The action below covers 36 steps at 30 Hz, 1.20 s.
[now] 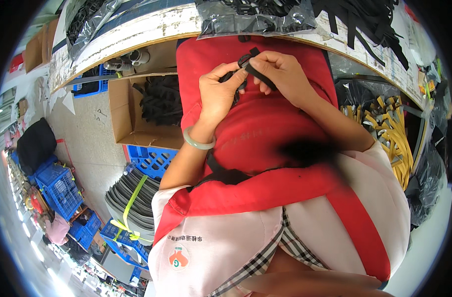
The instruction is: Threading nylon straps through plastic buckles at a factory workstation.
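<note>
Left hand (217, 94): fingers curled closed on a small black plastic buckle (244, 60), thumb pressing from the side.
Right hand (280, 74): pinching shut on the narrow black webbing strap (259, 75) where it meets the buckle.
Location: over the red fabric apron (265, 128) on the lap, below the worn white-painted wooden bench edge (151, 27).
Technique: judged best to keep the strap flat and untwisted, fed squarely at the slot.
Surroundings: brown cardboard box of black straps (156, 101), lower left.
</note>
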Each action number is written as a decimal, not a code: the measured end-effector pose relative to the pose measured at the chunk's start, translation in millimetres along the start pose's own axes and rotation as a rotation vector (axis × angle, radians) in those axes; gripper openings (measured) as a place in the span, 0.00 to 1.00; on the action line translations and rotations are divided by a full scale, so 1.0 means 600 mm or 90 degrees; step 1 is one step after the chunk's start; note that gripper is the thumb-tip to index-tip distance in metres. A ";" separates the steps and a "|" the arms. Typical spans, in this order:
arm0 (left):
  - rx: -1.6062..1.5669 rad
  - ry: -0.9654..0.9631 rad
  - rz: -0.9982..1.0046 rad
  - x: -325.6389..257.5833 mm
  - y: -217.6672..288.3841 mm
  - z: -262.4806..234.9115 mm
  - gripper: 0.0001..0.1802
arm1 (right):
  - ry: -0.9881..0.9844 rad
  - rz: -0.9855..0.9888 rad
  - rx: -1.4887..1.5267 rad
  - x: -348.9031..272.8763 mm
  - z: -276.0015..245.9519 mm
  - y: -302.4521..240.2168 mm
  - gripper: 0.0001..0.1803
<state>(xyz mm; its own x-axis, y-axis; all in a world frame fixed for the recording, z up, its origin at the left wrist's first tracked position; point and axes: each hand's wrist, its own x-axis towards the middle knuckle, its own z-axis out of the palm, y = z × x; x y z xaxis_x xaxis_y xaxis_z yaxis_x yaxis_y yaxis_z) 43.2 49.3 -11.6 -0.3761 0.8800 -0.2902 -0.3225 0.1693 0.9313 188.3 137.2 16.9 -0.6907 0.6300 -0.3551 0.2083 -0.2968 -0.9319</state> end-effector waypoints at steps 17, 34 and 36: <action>0.259 -0.017 0.218 -0.008 -0.015 -0.001 0.08 | 0.072 -0.023 0.162 0.009 0.016 0.023 0.17; 0.354 -0.008 0.287 -0.006 -0.023 -0.011 0.08 | -0.043 -0.004 0.007 -0.022 -0.018 0.045 0.22; 0.362 -0.057 0.353 -0.005 -0.027 -0.008 0.09 | -0.044 0.005 0.057 -0.016 -0.024 0.055 0.21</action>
<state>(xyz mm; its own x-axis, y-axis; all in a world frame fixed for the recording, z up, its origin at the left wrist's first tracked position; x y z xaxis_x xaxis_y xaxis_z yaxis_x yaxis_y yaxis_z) 45.4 41.9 -26.7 -0.2726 0.9306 0.2441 0.3924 -0.1241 0.9114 211.8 131.5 -11.4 -0.7358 0.5772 -0.3541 0.1538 -0.3668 -0.9175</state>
